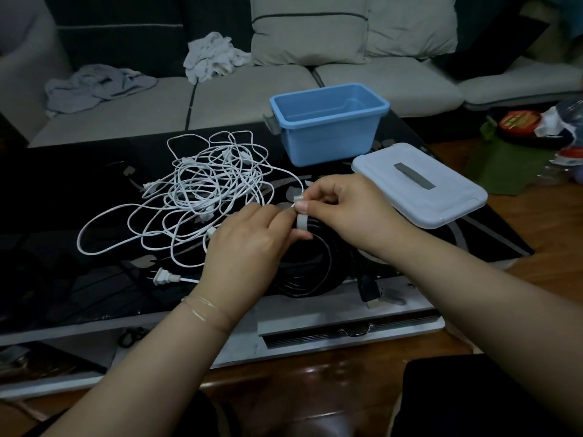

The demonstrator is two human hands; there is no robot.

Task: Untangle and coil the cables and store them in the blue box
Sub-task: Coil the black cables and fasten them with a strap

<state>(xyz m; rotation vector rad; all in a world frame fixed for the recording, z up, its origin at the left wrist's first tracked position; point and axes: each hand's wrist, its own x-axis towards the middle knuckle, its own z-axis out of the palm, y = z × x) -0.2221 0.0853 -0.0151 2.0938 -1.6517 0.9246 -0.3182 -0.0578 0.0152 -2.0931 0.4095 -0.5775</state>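
A coiled black cable (pixel 310 269) lies on the dark glass table (pixel 63 190) in front of me, its black plug (pixel 369 291) at the near edge. A white strap (pixel 302 220) is wrapped round the coil's top. My left hand (pixel 249 247) grips the coil beside the strap. My right hand (pixel 344 209) pinches the strap's free end between thumb and finger. A tangle of white cables (pixel 202 190) lies to the left, a white two-pin plug (pixel 164 276) near the front. The blue box (pixel 328 146) stands open behind, with nothing in it.
The box's pale lid (pixel 441 200) with a grey handle lies on the table's right side. A grey sofa (pixel 252 99) with crumpled cloths runs behind the table. Packets and a green bag (pixel 504 165) sit on the floor at the right.
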